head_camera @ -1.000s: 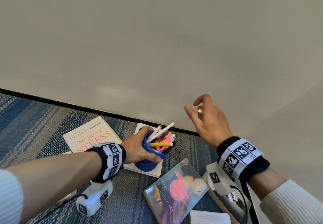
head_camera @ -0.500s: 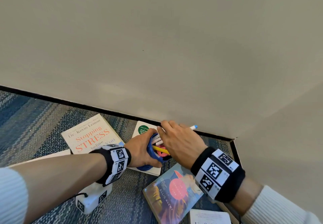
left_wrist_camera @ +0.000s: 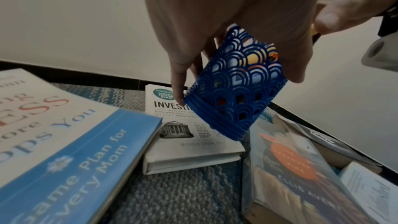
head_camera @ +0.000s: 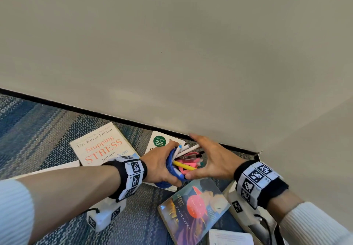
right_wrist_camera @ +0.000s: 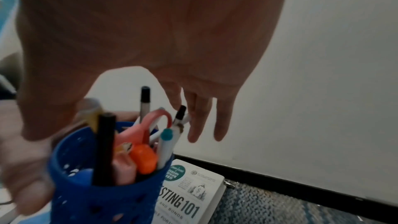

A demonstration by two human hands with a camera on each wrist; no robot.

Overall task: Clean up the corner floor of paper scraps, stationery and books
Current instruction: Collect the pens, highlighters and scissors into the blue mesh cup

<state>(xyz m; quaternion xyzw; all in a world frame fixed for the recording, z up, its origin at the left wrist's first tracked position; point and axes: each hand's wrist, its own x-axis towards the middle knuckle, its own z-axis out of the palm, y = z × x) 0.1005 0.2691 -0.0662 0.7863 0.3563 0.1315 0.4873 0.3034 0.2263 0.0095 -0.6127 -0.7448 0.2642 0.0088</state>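
Observation:
My left hand (head_camera: 159, 166) grips a blue perforated pen cup (head_camera: 170, 165) and holds it tilted just above the white Investing 101 book (head_camera: 159, 141). Pens, markers (head_camera: 188, 156) and pink scissors (right_wrist_camera: 150, 122) stick out of the cup (right_wrist_camera: 103, 190). My right hand (head_camera: 212, 160) spreads over the cup's mouth, fingers straight and touching the pen tips, thumb at the lower rim. From the left wrist the cup (left_wrist_camera: 234, 88) hangs between thumb and fingers (left_wrist_camera: 178, 81) over that book (left_wrist_camera: 185, 135).
Books lie on the blue carpet in the wall corner: Stopping Stress (head_camera: 103, 147), an Ellis Avery novel (head_camera: 193, 208), a blue Game Plan book (left_wrist_camera: 75, 156), a dark one (head_camera: 256, 225) under my right wrist. A white printed sheet (head_camera: 229, 237) lies at the bottom edge.
My right hand dropped from mid-air to the cup's mouth, where a white pen showed under it, and now lies spread over the pens. The left hand kept the cup in place.

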